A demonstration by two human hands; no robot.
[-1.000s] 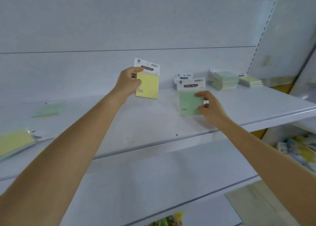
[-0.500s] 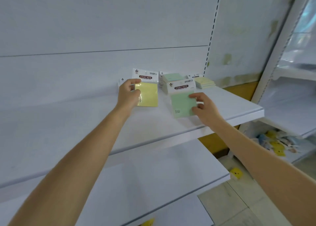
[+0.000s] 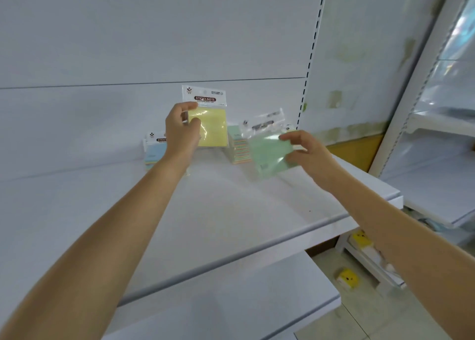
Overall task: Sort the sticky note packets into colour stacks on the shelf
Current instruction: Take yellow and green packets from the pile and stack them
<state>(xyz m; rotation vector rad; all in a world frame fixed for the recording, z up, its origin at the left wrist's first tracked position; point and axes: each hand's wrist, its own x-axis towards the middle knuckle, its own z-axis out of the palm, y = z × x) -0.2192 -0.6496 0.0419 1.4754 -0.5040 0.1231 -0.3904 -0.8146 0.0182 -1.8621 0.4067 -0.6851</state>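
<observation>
Head view: the left hand (image 3: 180, 131) holds a pale yellow sticky note packet in clear plastic wrap (image 3: 209, 126) upright above the white metal shelf (image 3: 231, 206), its grip clamped on the packet's left edge. The right hand (image 3: 305, 152) has its grip pinched on the right side of a pale green sticky note packet (image 3: 270, 152), which is tilted and blurred. This packet is just in front of a stack of packets (image 3: 239, 147) at the shelf's back. A light blue packet stack (image 3: 154, 149) lies behind the left wrist.
</observation>
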